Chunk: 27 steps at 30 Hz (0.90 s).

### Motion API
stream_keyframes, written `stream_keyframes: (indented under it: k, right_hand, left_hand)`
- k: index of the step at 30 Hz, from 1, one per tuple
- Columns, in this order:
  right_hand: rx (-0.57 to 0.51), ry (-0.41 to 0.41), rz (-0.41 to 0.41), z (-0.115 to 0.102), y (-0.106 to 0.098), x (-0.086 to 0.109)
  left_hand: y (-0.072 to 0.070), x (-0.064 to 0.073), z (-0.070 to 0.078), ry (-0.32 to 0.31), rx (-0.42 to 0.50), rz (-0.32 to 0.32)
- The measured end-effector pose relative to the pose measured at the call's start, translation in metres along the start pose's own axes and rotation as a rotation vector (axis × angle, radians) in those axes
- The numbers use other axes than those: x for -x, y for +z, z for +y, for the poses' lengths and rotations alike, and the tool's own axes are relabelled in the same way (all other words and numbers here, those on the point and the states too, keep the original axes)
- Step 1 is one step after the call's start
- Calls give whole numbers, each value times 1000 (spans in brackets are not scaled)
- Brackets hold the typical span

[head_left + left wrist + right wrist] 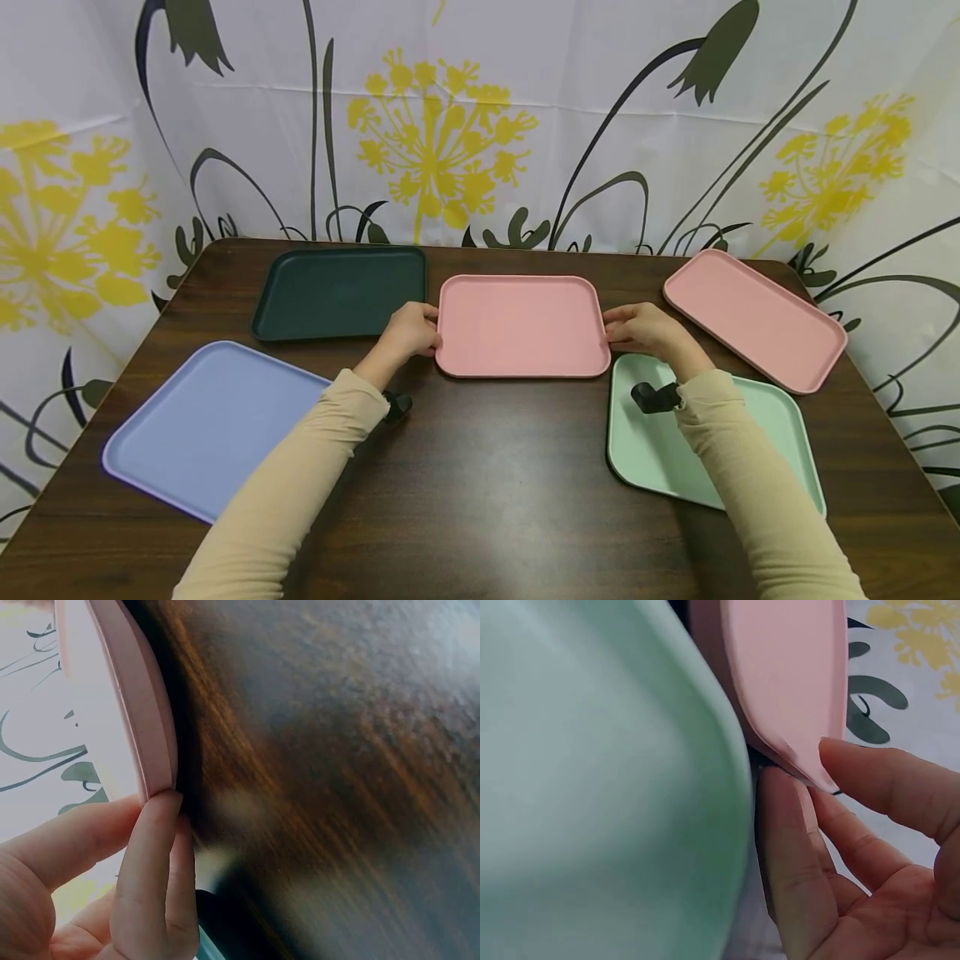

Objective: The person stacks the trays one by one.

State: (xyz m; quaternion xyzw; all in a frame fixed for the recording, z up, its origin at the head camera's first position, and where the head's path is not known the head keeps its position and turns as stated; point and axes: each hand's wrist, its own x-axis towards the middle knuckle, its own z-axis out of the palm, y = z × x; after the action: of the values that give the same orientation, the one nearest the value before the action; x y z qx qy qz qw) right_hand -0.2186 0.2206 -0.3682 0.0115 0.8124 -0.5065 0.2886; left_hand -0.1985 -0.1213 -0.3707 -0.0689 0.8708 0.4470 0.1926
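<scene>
A pink rectangular tray [522, 327] lies in the middle of the table in the head view, between both hands. My left hand [411, 332] pinches its left edge; the left wrist view shows thumb and fingertips [161, 814] meeting at the pink rim [146, 712]. At the opposite short side, my right hand [651, 332] grips the right edge. In the right wrist view its thumb [855, 769] lies over the rim while the other fingers come from beneath. A mint green tray [607, 787] fills the left of that view and sits below my right forearm in the head view.
A dark green tray [341, 292] lies at the back left, a blue tray [217, 425] at the front left. Another pink tray [753, 321] is angled at the back right. The brown wooden table [480, 500] ends against a flower-printed cloth [465, 108].
</scene>
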Motion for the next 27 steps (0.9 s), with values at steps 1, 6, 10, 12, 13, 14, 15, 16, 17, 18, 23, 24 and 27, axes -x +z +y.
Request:
stream_keyframes:
  k: [1, 6, 10, 12, 13, 14, 15, 16, 17, 18, 23, 24, 27]
  right_hand:
    - [12, -6, 0, 0, -2, 1]
    - [26, -32, 9, 1, -14, 8]
    - [12, -63, 23, 3, -28, 14]
    - [-5, -72, 32, 4, -37, 18]
    - [-16, -77, 34, 5, -42, 20]
    - [-33, -81, 40, 6, -46, 21]
    - [-41, -84, 42, 7, -51, 24]
    - [-47, -89, 47, 9, -56, 26]
    - [-55, -90, 53, 11, -61, 28]
    - [-62, -88, 62, 13, -66, 31]
    - [-80, -70, 87, 30, -94, 43]
    - [-81, -67, 91, 35, -100, 45]
    - [-101, -39, 92, 48, -118, 53]
  left_hand:
    - [0, 0, 0, -3, 0, -2]
    - [1, 1, 0, -13, -1, -8]
    - [2, 1, 0, -13, 2, -10]
    - [2, 1, 0, -11, 4, -10]
    - [2, 1, 0, -9, 5, -9]
    - [2, 1, 0, -9, 5, -8]
    - [2, 2, 0, -9, 7, -9]
    - [2, 2, 0, -7, 8, -9]
    - [2, 2, 0, -7, 7, -8]
    - [2, 2, 0, -8, 7, -8]
    - [2, 2, 0, -10, 3, -3]
    - [2, 2, 1, -11, 3, -4]
    - [2, 2, 1, -7, 6, -4]
